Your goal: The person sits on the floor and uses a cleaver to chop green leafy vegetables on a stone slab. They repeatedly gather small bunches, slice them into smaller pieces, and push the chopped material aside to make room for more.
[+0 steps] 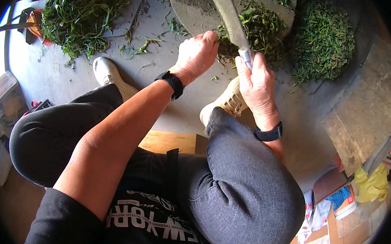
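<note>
My right hand (259, 82) grips the handle of a large chopping knife (228, 19); its long, broad blade points up and away to the left, over a round chopping block (194, 10). Chopped greens (261, 31) lie on the block beneath and to the right of the blade. My left hand (199, 51) is curled into a fist at the block's near edge, left of the knife handle; whether it holds anything inside cannot be told. Uncut long-stemmed greens (80, 13) are heaped on the floor at the left, and a pile of finely chopped greens (324, 44) lies right of the block.
My shoes (108, 74) rest on the floor between the piles, with loose stems (141, 49) nearby. A wooden stool (171, 141) is under me. At the right are a worn board (365, 104), a yellow plastic bag (371, 182) and cardboard (338, 233).
</note>
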`<state>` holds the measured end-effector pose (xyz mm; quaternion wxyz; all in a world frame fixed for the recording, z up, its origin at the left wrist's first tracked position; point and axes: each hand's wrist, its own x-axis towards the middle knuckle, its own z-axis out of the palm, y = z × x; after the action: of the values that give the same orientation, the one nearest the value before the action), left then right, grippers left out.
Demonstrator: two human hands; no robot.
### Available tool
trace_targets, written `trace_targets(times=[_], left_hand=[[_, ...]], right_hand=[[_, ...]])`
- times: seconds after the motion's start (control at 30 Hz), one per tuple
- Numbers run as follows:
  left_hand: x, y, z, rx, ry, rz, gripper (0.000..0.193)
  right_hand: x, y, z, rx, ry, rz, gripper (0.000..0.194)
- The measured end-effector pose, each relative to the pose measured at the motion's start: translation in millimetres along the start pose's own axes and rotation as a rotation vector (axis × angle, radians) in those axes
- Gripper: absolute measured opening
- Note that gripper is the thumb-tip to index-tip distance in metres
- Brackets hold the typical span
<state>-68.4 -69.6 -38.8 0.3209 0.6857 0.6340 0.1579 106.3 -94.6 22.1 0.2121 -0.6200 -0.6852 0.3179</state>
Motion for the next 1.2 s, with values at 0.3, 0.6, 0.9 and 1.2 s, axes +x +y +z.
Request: trace_targets(times=[0.3,0.6,0.9,1.2], left_hand=[[1,2,-3,-0.02,-0.006,0.007,0.011],[-27,-12,-18,-0.177,-0.019,-0.111,0.016],[-33,-15,-29,-0.112,-0.038,-0.148,0.015],[-1,-19,-29,-0.008,-0.063,-0.082,0.018]], right_hand=[[8,2,11,-0.136,-0.075,0.042,0.026],[-8,-4,-5,0.105,-0.089,0.1,0.026],[-21,20,7,-0.091,-0.063,0.094,0.024],[-39,13,-25,0.046,0.018,0.157,0.025]])
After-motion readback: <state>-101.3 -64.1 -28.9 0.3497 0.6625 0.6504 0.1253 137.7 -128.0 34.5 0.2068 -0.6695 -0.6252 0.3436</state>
